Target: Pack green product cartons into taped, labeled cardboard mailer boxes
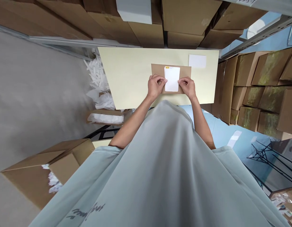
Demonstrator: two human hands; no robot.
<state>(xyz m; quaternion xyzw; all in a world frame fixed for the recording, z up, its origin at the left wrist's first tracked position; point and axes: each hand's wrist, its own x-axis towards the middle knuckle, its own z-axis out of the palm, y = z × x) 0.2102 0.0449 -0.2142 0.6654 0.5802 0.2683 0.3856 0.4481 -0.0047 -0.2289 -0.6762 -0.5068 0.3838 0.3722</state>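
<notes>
Left hand: forearm extended, fingers curled, pinching left edge of white label.
Right hand: mirrored, pinching right edge.
Label: between both hands, on brown envelope.
Envelope: flat on pale table.

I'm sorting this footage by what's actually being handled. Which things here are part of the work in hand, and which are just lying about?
In hand:
- white label sheet, pinched by left hand and right hand
- brown envelope lying under it
- pale table bearing them

Lying about:
- white card at the table's far corner
- stacked cartons
- open box on the floor
- white packing scraps
</notes>
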